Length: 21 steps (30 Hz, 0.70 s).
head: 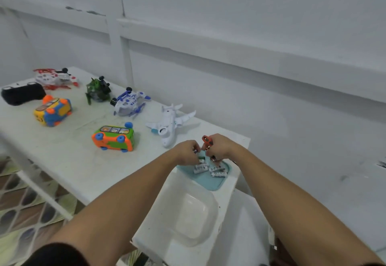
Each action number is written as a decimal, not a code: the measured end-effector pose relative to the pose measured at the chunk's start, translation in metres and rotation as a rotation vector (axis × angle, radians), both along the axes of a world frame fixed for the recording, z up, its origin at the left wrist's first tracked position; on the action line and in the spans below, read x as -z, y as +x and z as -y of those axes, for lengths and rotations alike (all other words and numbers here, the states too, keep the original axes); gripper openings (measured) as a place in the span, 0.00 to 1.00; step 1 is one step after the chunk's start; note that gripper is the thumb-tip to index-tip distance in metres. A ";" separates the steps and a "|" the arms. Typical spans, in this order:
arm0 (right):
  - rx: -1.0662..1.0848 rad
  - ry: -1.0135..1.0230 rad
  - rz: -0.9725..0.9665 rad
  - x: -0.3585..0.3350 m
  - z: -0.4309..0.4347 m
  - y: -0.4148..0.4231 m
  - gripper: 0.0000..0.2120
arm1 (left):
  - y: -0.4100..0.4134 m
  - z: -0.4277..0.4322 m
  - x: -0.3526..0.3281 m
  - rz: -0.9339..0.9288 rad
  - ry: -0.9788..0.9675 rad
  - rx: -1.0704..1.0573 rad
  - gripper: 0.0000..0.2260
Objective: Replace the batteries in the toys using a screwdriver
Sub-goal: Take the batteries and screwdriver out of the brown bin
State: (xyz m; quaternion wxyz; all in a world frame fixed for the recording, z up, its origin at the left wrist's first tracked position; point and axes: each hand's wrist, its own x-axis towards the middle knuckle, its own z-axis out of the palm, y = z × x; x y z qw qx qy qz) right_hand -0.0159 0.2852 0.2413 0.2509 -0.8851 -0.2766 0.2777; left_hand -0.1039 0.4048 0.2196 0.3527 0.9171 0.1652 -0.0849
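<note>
Both hands work over the teal tray (211, 183) at the right end of the table (62, 157), where loose batteries (218, 174) lie grouped, likely kept there so they don't roll off. The toys wait in rows further left, white plane toy (170, 126) nearest, green-orange bus (113, 138) beside it. None is in hand, so this looks like battery pick-up between toys. Right hand (222, 147) has its fingers curled tight round the orange screwdriver (206, 141), handle up, probably kept in the fist to stay ready. Left hand (186, 153) is narrow, fingertips pinching a small item, likely one battery (195, 151), but it's too blurred to be certain. A white tub (194, 213) sits just nearer than the tray.
</note>
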 end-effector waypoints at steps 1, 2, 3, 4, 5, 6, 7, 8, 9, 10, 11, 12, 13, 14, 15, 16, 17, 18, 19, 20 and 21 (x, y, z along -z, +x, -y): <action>-0.029 -0.050 0.038 0.004 -0.008 0.002 0.10 | 0.001 -0.002 0.005 -0.008 0.009 0.000 0.14; -0.053 -0.096 0.069 0.008 -0.014 0.004 0.11 | 0.002 -0.004 0.010 -0.019 0.017 -0.001 0.13; -0.072 -0.138 0.098 0.012 -0.020 0.005 0.10 | 0.003 -0.006 0.015 -0.028 0.020 -0.001 0.13; -0.085 -0.171 0.124 0.015 -0.025 0.007 0.09 | 0.004 -0.007 0.019 -0.033 0.015 -0.003 0.14; -0.095 -0.198 0.152 0.018 -0.028 0.009 0.07 | 0.005 -0.009 0.022 -0.026 0.008 -0.003 0.15; -0.102 -0.217 0.180 0.021 -0.031 0.010 0.06 | 0.006 -0.010 0.024 -0.010 0.003 -0.001 0.15; -0.111 -0.237 0.204 0.023 -0.033 0.012 0.06 | 0.007 -0.011 0.025 0.012 0.003 0.000 0.14; -0.123 -0.257 0.219 0.024 -0.034 0.013 0.06 | 0.008 -0.011 0.026 0.035 0.007 -0.005 0.14; -0.131 -0.273 0.217 0.026 -0.035 0.014 0.07 | 0.009 -0.011 0.028 0.060 0.011 -0.013 0.14; -0.132 -0.283 0.200 0.028 -0.035 0.016 0.08 | 0.009 -0.011 0.030 0.078 0.012 -0.025 0.14; -0.139 -0.291 0.184 0.029 -0.035 0.017 0.10 | 0.009 -0.011 0.032 0.093 0.013 -0.035 0.14; -0.150 -0.298 0.174 0.029 -0.035 0.017 0.10 | 0.008 -0.010 0.034 0.099 0.011 -0.044 0.16; -0.166 -0.298 0.167 0.029 -0.034 0.019 0.10 | 0.008 -0.011 0.036 0.103 0.006 -0.052 0.18; -0.171 -0.285 0.146 0.028 -0.033 0.021 0.08 | 0.008 -0.012 0.036 0.102 0.001 -0.057 0.20; -0.170 -0.262 0.116 0.027 -0.032 0.023 0.05 | 0.008 -0.013 0.036 0.099 -0.003 -0.062 0.22; -0.164 -0.238 0.093 0.026 -0.030 0.024 0.02 | 0.008 -0.014 0.035 0.087 -0.004 -0.072 0.23; -0.166 -0.225 0.088 0.024 -0.028 0.026 0.01 | 0.007 -0.015 0.033 0.074 0.002 -0.084 0.24; -0.167 -0.223 0.091 0.022 -0.027 0.026 0.01 | 0.007 -0.015 0.031 0.063 0.012 -0.098 0.25; -0.165 -0.219 0.088 0.021 -0.025 0.026 0.01 | 0.006 -0.015 0.030 0.060 0.016 -0.113 0.27; -0.158 -0.214 0.075 0.020 -0.025 0.025 0.01 | 0.005 -0.015 0.031 0.062 0.003 -0.129 0.29; -0.149 -0.205 0.057 0.020 -0.024 0.025 0.03 | 0.004 -0.014 0.030 0.070 -0.018 -0.142 0.31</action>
